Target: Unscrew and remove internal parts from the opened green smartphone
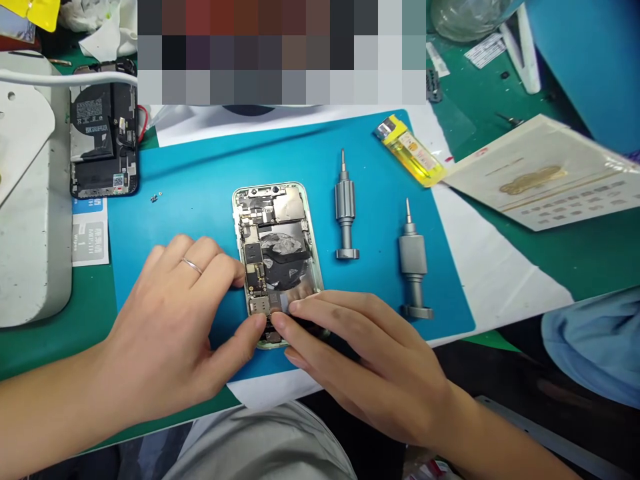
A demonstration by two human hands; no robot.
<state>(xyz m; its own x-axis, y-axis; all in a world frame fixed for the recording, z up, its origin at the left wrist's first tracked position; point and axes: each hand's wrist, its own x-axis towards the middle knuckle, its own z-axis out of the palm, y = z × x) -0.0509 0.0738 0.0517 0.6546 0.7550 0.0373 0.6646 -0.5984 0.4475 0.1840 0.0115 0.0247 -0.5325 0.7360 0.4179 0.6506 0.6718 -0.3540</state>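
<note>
An opened phone with its back off and its circuit boards showing lies on a blue work mat. My left hand, with a ring on one finger, rests on the mat and grips the phone's lower left side with thumb and fingers. My right hand lies over the phone's bottom end, its fingers pressed together on a small part there. What the fingertips pinch is too small to make out.
Two grey screwdrivers lie on the mat to the right of the phone. A yellow lighter sits at the mat's far right corner. Another opened phone lies at the far left, beside a white machine. Small screws lie on the mat.
</note>
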